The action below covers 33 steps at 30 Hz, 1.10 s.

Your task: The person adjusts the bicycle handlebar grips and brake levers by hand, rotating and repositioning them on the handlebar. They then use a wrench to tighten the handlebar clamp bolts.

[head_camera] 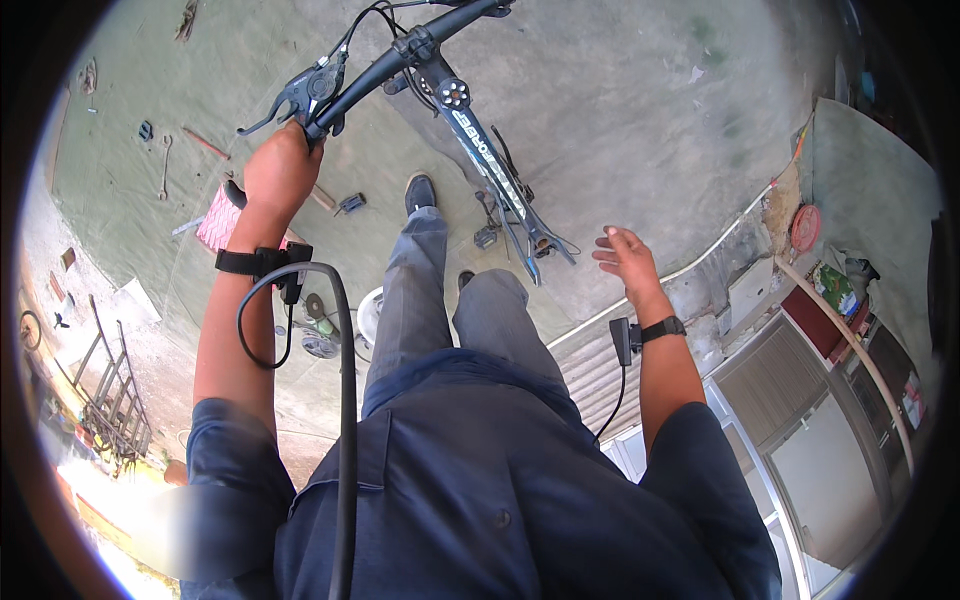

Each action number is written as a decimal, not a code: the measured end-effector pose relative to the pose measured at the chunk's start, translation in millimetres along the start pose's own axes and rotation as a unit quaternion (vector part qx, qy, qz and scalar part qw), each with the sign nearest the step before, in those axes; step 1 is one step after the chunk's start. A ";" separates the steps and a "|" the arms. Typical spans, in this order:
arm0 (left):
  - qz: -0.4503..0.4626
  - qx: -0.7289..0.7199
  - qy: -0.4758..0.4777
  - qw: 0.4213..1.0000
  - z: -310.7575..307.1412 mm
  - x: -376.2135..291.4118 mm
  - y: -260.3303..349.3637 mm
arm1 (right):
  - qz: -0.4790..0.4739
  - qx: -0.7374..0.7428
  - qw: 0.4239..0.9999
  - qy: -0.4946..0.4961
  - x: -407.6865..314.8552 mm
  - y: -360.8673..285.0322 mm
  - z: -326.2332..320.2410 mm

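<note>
My left hand (281, 169) grips the end of a black bicycle handlebar (375, 71), close beside the brake lever and shifter unit (311, 90). The handlebar is clamped in a stem on a dark blue and black bicycle frame (484, 150) with white lettering. Cables loop from the bar near the stem. The frame's rear end hangs toward my legs, with no wheel or saddle on it. To the right of that end, my right hand (626, 259) is in the air with fingers apart, holding nothing and not touching the frame.
On the floor lie a wrench (165, 166), a red-handled tool (205, 144), a black pedal (351, 202) and a pink patterned object (219, 217). A metal rack (112, 397) stands at far left. A white pipe (690, 266) and a cabinet (817, 457) are on the right.
</note>
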<state>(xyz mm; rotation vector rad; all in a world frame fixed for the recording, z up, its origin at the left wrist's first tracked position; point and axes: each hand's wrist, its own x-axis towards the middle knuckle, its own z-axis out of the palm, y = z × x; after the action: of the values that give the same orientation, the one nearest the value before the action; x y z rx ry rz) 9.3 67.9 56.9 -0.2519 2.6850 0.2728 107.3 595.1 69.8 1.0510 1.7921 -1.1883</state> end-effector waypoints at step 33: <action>-0.143 -0.029 -0.057 0.988 -6.6 -0.3 14.6 | -0.213 0.034 0.913 -0.347 228.0 -429.3 42.6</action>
<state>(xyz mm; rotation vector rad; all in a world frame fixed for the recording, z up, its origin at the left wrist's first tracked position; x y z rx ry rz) 3.8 80.5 65.1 -0.6136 2.4893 0.2670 -367.6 505.4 2.8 0.1875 1.4287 -1.6346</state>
